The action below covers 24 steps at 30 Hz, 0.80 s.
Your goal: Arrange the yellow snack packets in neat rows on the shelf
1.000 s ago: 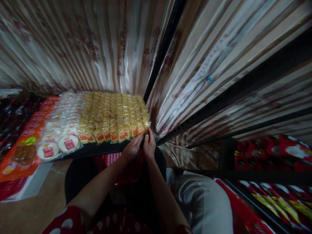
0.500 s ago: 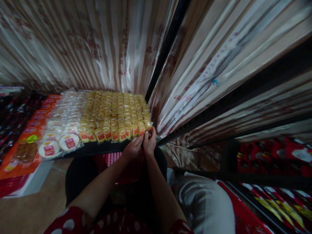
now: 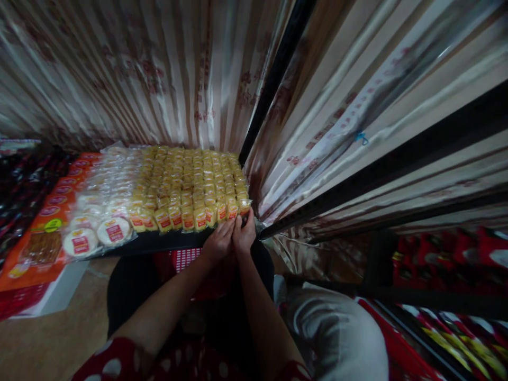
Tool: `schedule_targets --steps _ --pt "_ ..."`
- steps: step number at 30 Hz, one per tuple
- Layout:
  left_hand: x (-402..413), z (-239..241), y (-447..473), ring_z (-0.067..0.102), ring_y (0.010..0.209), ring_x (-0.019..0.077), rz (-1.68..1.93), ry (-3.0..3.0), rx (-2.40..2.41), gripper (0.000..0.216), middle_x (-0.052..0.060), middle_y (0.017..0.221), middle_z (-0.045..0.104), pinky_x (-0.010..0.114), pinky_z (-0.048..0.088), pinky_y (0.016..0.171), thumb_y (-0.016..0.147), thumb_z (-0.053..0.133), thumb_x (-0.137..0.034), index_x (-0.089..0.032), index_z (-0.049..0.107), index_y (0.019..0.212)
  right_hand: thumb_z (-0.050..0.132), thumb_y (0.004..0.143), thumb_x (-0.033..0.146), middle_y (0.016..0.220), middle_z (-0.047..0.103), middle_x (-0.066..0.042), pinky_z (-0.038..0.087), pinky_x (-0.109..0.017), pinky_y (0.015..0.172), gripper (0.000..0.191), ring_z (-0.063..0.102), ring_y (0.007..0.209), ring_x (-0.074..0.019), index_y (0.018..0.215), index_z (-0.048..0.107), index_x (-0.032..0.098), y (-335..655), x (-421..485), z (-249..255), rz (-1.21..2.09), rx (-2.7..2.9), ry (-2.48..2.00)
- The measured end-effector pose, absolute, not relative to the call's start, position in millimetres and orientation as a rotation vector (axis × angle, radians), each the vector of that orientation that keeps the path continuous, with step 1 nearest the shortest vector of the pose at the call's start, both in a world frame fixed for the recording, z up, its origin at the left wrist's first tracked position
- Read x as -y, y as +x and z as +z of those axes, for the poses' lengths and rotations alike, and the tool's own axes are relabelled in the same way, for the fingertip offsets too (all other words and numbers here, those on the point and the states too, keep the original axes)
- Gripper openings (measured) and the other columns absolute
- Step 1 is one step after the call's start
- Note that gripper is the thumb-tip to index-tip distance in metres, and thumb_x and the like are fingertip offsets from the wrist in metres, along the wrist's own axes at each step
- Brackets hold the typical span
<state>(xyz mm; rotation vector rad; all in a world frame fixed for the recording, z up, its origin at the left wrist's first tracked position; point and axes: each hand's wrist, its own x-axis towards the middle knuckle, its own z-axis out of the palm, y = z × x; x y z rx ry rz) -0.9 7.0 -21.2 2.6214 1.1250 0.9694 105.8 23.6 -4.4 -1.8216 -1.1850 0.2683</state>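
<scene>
Rows of small yellow cakes [image 3: 190, 185] in clear wrappers stand packed together on a dark shelf [image 3: 159, 242]. My right hand [image 3: 244, 234] is at the front right corner of these rows, its fingers closed against the lower part of the last wrapped yellow cake [image 3: 245, 204]. Close beside it, almost touching, is my left hand [image 3: 219, 241], with fingers bent and pressed together just below the front cakes. Whatever lies between the left fingers is hidden.
Left of the cakes lie round white packaged cakes [image 3: 114, 231], then orange packets [image 3: 39, 246]. A red basket [image 3: 186, 259] is under the shelf. A dark metal post [image 3: 273, 79] and plastic sheeting [image 3: 166, 69] stand behind. To the right are a person's grey-trousered leg [image 3: 337, 328] and red packets [image 3: 444, 251].
The view has shifted slightly, so the right-hand shelves sit further right. The end cake's wrapper looks slightly tilted; both hands stay at the same corner.
</scene>
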Motion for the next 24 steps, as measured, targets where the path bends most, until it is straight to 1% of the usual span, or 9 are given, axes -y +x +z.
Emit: schedule_targets --steps 5,8,11,14,16,18,20,22,24 --pt "-8.5 -21.8 0.1 0.041 0.129 0.0247 0.916 2.636 -1.140 0.043 0.020 0.131 0.051 0.044 0.038 0.106 0.094 0.030 -0.020 -0.003 0.044 0.131 0.038 0.086 0.036 0.130 0.051 -0.017 0.036 -0.041 0.101 0.053 0.048 0.120 -0.0244 0.132 0.043 0.010 105.1 -24.8 -3.7 0.266 1.190 -1.825" --pt "-8.3 -23.2 0.0 0.043 0.128 0.0250 0.892 2.634 -1.160 0.042 0.020 0.130 0.052 0.044 0.038 0.106 0.094 0.030 -0.019 -0.002 0.045 0.130 0.039 0.085 0.035 0.130 0.051 -0.017 0.035 -0.041 0.102 0.053 0.047 0.121 -0.0248 0.132 0.042 0.010 104.3 -24.8 -3.0 0.273 1.189 -1.830" --pt "-7.5 -23.4 -0.9 0.044 0.126 0.0253 0.903 2.621 -1.157 0.042 0.021 0.129 0.052 0.043 0.040 0.105 0.094 0.030 -0.020 -0.002 0.047 0.128 0.040 0.084 0.034 0.131 0.050 -0.017 0.038 -0.040 0.100 0.056 0.049 0.118 -0.0246 0.135 0.039 0.011 104.1 -24.4 -1.9 0.281 1.170 -1.814" --pt "-7.9 -20.8 -1.4 0.044 0.125 0.0261 0.896 2.604 -1.135 0.041 0.021 0.128 0.052 0.041 0.039 0.104 0.092 0.034 -0.020 -0.001 0.049 0.125 0.041 0.083 0.034 0.134 0.047 -0.017 0.042 -0.038 0.095 0.058 0.054 0.111 -0.0230 0.136 0.035 0.011 105.4 -23.7 -0.5 0.307 1.121 -1.766" --pt "-8.0 -18.0 -1.6 0.043 0.125 0.0267 0.871 2.579 -1.146 0.041 0.022 0.128 0.052 0.041 0.039 0.104 0.089 0.038 -0.017 0.001 0.050 0.124 0.041 0.083 0.034 0.134 0.046 -0.017 0.043 -0.037 0.094 0.057 0.056 0.107 -0.0213 0.135 0.036 0.012 106.3 -21.0 1.4 0.340 1.081 -1.711" --pt "-5.5 -15.5 -2.5 0.042 0.125 0.0261 0.833 2.554 -1.167 0.039 0.020 0.129 0.051 0.042 0.038 0.105 0.087 0.039 -0.015 -0.002 0.051 0.122 0.041 0.083 0.034 0.133 0.047 -0.017 0.043 -0.035 0.094 0.054 0.055 0.109 -0.0202 0.132 0.038 0.011 105.6 -13.5 3.8 0.376 1.039 -1.619" --pt "2.5 -15.0 -5.3 0.043 0.124 0.0252 0.801 2.537 -1.176 0.036 0.017 0.129 0.052 0.042 0.038 0.104 0.087 0.040 -0.015 -0.006 0.054 0.119 0.041 0.084 0.035 0.126 0.051 -0.017 0.045 -0.032 0.090 0.050 0.054 0.109 -0.0192 0.127 0.042 0.011 101.9 0.7 5.0 0.417 0.980 -1.539" --pt "17.5 -18.1 -10.5 0.046 0.120 0.0244 0.772 2.527 -1.148 0.033 0.015 0.125 0.055 0.042 0.040 0.102 0.088 0.041 -0.017 -0.010 0.056 0.116 0.042 0.085 0.039 0.112 0.057 -0.014 0.047 -0.029 0.083 0.044 0.057 0.098 -0.0177 0.120 0.046 0.013 95.0 21.1 2.1 0.474 0.927 -1.528" --pt "38.0 -24.8 -17.9 0.049 0.115 0.0230 0.735 2.510 -1.074 0.033 0.014 0.120 0.057 0.039 0.042 0.099 0.088 0.042 -0.019 -0.012 0.056 0.117 0.042 0.085 0.043 0.099 0.059 -0.009 0.047 -0.028 0.078 0.039 0.058 0.087 -0.0159 0.111 0.050 0.015 86.0 44.6 -7.1 0.530 0.929 -1.559"
